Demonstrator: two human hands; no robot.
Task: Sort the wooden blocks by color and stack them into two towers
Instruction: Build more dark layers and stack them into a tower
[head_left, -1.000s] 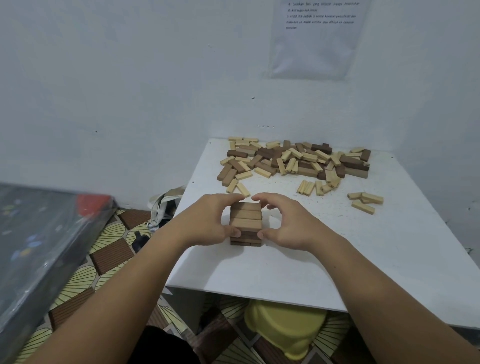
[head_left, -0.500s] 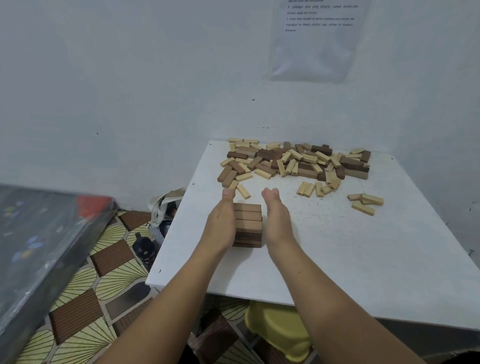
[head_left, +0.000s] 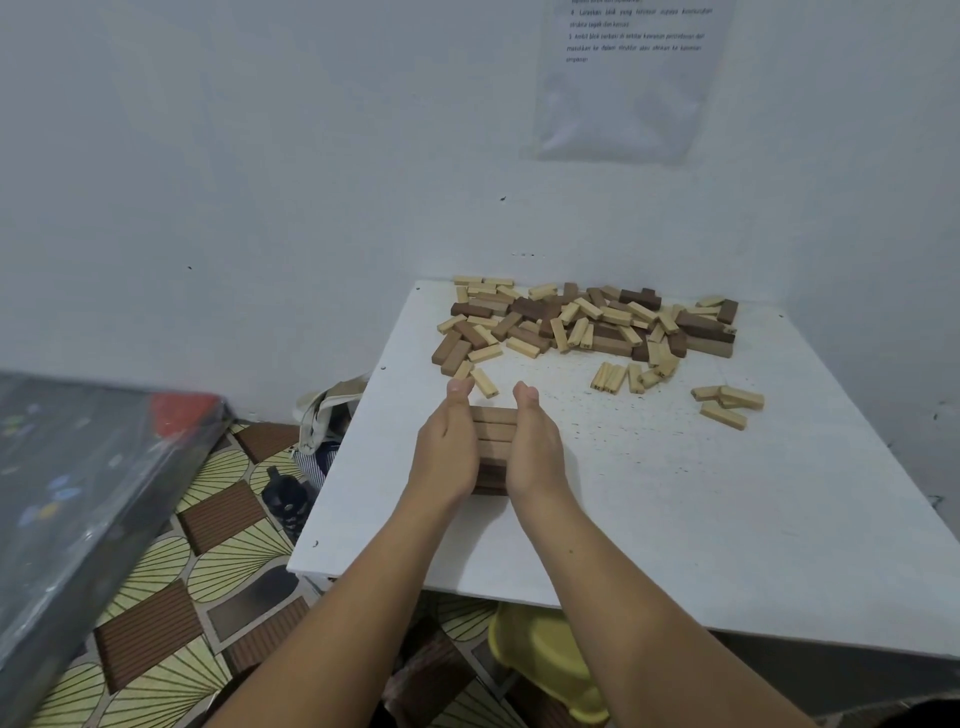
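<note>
Flat palms sandwich the brown tower (head_left: 493, 434): the left hand (head_left: 448, 449) and right hand (head_left: 536, 448) press its two sides with fingers straight, curled round nothing. The tower stands on the near-left part of the white table (head_left: 701, 519). This looks like squaring up the dark stack. The next move calls for a gentle release, then a reach to the mixed pile (head_left: 587, 322) at the far edge. Both forearms extend forward, thumbs uppermost.
</note>
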